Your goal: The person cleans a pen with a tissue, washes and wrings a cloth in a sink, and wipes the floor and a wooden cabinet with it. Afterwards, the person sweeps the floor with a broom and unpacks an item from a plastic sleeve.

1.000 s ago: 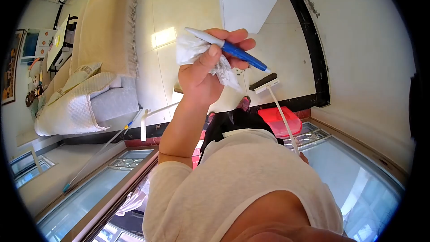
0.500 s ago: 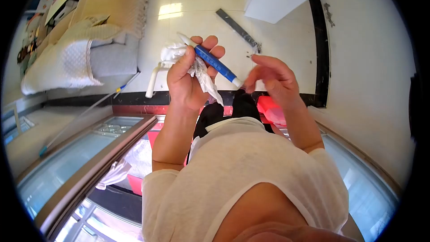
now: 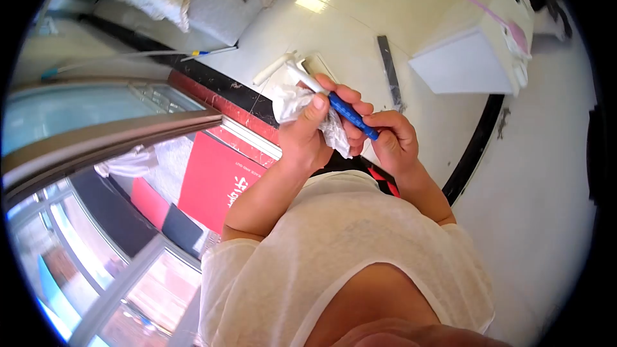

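Observation:
My left hand (image 3: 307, 132) is closed around a blue-and-white pen-shaped tool (image 3: 350, 114) and a crumpled white tissue (image 3: 289, 103). The tool's white tapered end points up and left; its blue barrel slants down to the right. Part of the tissue hangs below my left fingers. My right hand (image 3: 395, 142) pinches the lower end of the barrel between thumb and fingers, which hides the tip there. Just beyond my left hand is a white rod-shaped thing (image 3: 273, 69), with a pale frame-like part beside it, partly hidden.
A dark flat strip (image 3: 389, 71) lies on the tiled floor. To the right stands a white box-like cabinet (image 3: 459, 58) with a pink strap (image 3: 514, 35). A covered grey sofa (image 3: 222, 9) is at the upper left. A red mat (image 3: 218, 180) lies past the door frame (image 3: 116, 135).
My right hand has come in from apart and closed on the tool's lower end. My view has turned, so the room sits differently and the red mat shows more.

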Demonstrator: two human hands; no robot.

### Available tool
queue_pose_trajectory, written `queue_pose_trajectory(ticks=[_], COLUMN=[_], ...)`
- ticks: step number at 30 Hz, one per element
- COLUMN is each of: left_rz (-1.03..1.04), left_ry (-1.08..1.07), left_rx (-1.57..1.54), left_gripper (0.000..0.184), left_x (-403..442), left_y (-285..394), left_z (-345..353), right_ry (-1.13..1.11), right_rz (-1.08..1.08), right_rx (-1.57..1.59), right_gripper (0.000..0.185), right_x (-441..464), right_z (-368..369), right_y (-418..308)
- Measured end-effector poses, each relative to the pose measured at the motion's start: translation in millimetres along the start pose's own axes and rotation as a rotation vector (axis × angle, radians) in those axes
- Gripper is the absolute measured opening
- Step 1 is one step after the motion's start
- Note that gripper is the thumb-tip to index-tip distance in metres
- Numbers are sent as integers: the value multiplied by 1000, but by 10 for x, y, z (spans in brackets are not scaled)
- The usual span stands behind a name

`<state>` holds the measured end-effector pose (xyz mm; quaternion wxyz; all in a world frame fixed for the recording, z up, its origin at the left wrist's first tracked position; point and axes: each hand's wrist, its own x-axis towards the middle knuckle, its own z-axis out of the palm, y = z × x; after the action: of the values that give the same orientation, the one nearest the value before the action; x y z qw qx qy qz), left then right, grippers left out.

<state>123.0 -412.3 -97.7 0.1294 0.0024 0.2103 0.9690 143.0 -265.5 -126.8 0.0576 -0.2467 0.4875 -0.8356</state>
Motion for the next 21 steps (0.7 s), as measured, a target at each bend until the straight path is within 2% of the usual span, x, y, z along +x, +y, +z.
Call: queue_pose_trajectory(ticks=[3, 4, 6, 8, 10, 11, 16, 21], left_rz=[128, 165, 241, 296, 385, 435, 554, 613], left_ry=[-131, -116, 13, 20, -42, -99, 34, 81], left_rx=[127, 130, 356, 399, 584, 600, 671, 758], left_gripper=[24, 24, 28, 27, 24, 17, 16, 15], left_x=[-80, -127, -242, -307, -372, -401, -568, -679], left_y=[32, 25, -28, -13, -4, -7, 62, 140], left_z=[-23, -3, 49, 99, 148, 93, 241, 247], right_ry=[19, -17, -73, -131, -197, -195, -326, -433], right_rz=[108, 121, 204, 275, 349, 384, 442, 489], right_rx=[62, 74, 228, 279, 353, 364, 401, 419], right_gripper=[29, 29, 31, 31, 30, 28, 24, 23], right_x=[45, 75, 134, 182, 222, 245, 436, 576], right_z=[-99, -119, -167, -213, -224, -205, -71, -16], right_y=[57, 77, 99, 87, 83, 82, 101, 154])
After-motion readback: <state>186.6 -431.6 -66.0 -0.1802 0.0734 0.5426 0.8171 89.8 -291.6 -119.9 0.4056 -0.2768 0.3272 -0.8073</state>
